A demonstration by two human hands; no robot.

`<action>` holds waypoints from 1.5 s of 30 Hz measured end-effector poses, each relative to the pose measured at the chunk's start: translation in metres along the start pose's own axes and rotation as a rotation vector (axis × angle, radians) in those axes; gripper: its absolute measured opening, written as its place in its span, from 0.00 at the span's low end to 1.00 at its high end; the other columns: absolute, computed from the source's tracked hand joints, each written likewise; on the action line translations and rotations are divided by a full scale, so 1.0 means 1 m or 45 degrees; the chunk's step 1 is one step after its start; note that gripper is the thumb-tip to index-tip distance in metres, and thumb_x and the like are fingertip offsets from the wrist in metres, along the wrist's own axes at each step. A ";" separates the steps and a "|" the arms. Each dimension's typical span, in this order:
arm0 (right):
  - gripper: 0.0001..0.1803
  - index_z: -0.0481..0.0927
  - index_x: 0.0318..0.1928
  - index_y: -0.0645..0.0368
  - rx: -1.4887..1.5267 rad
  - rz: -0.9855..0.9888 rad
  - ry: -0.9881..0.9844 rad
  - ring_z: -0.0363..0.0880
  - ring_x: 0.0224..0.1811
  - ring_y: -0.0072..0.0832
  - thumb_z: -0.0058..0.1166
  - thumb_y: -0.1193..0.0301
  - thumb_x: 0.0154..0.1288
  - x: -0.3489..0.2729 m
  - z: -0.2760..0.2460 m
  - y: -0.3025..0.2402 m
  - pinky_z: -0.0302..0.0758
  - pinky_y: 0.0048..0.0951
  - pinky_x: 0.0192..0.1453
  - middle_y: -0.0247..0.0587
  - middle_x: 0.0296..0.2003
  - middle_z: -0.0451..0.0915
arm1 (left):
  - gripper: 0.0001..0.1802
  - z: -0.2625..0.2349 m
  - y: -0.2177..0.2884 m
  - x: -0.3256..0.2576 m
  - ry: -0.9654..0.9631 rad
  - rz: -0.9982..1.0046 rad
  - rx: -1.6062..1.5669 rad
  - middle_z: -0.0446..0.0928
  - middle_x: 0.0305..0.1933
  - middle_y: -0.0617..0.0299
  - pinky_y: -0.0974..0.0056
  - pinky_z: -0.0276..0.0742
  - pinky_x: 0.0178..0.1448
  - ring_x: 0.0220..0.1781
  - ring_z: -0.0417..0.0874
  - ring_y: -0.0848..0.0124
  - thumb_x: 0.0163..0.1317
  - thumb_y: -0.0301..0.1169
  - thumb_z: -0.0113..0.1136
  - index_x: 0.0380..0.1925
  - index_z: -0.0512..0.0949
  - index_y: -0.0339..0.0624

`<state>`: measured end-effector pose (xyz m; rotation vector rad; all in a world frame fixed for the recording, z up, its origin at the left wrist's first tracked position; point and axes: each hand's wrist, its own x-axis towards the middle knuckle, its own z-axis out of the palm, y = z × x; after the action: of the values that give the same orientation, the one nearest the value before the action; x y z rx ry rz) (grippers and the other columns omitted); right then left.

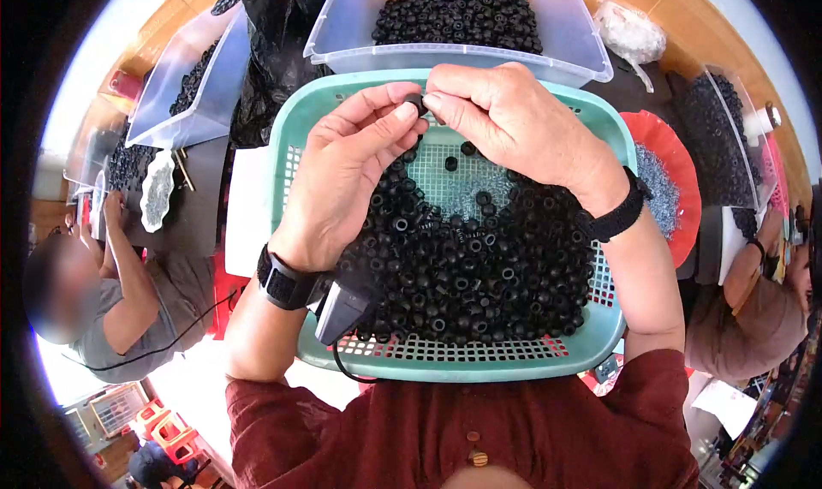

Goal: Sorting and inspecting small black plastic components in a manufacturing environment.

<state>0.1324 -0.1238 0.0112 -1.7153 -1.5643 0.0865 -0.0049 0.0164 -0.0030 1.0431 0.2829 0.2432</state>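
Above the far part of a green plastic basket (pixel 445 367), a small round black plastic part (pixel 415 104) is pinched between the thumb and fingers of my left hand (pixel 338 159). My right hand (pixel 527 134) meets it from the right, thumb and forefinger pressed together at its edge. Whatever those right fingertips grip is too small to make out. Below both hands lies a heap of black ring-like parts (pixel 471 292), many with a hole showing. Small clear bits (pixel 467 193) are scattered on the mesh floor beyond the heap.
A clear bin (pixel 462 58) of black parts stands behind the basket, beside a black plastic bag (pixel 278 52). At right, a red dish (pixel 689 193) holds small bluish pieces. Other people sit left (pixel 128 296) and right (pixel 745 326), near more bins. A grey device with a cable hangs by my left wrist.
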 end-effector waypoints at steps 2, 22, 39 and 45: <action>0.12 0.73 0.30 0.61 0.109 0.077 -0.047 0.71 0.21 0.45 0.49 0.66 0.66 0.000 0.000 0.001 0.68 0.40 0.27 0.50 0.19 0.71 | 0.12 0.000 0.001 -0.001 -0.018 -0.021 0.053 0.79 0.42 0.62 0.71 0.74 0.51 0.43 0.79 0.74 0.64 0.25 0.56 0.47 0.76 0.35; 0.21 0.80 0.22 0.56 0.741 0.498 -0.129 0.57 0.19 0.11 0.58 0.52 0.62 0.001 0.003 0.002 0.54 0.18 0.23 0.21 0.16 0.64 | 0.12 0.004 0.003 -0.004 -0.291 -0.012 -0.059 0.77 0.43 0.62 0.72 0.73 0.52 0.43 0.78 0.75 0.67 0.28 0.53 0.48 0.74 0.36; 0.06 0.82 0.30 0.59 -0.199 0.201 -0.468 0.80 0.33 0.44 0.60 0.70 0.53 -0.026 0.060 0.017 0.75 0.41 0.38 0.45 0.27 0.81 | 0.17 -0.009 0.009 0.005 -0.486 0.210 -0.507 0.74 0.50 0.57 0.71 0.73 0.54 0.45 0.74 0.74 0.69 0.27 0.48 0.56 0.67 0.32; 0.06 0.81 0.31 0.60 -0.290 0.165 -0.529 0.79 0.34 0.45 0.60 0.72 0.51 -0.029 0.069 0.015 0.75 0.43 0.38 0.46 0.29 0.80 | 0.17 -0.003 0.010 0.002 -0.446 0.189 -0.474 0.74 0.49 0.58 0.71 0.72 0.54 0.45 0.74 0.75 0.69 0.28 0.49 0.56 0.69 0.34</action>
<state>0.1012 -0.1134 -0.0573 -2.0754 -1.8121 0.3630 -0.0052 0.0243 0.0035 0.7204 -0.1541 0.2310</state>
